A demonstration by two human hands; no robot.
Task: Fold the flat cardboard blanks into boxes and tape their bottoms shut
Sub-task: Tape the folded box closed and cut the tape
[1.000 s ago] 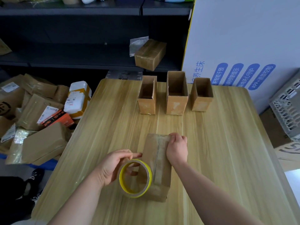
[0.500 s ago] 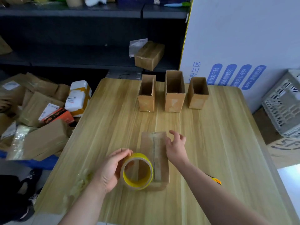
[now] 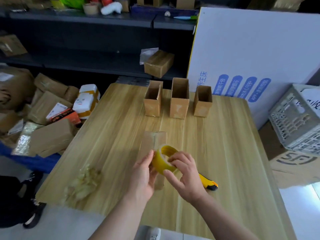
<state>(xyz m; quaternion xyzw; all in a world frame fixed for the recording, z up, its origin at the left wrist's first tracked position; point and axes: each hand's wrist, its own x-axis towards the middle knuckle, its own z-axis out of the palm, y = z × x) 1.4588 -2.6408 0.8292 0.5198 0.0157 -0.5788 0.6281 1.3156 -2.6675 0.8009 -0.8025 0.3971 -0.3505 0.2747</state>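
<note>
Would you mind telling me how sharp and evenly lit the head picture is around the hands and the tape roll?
Head view: the tape roll, held by the left hand and right hand, looks slightly smeared; the far boxes read crisper. Head view too: shelves in deep shadow, floor at lower right blown out white, table edges bowed by the wide lens.

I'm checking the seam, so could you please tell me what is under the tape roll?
A box lies on the table under the roll, which the left hand and right hand hold. Its taped far end shows; the roll and hands cover much of the rest.
</note>
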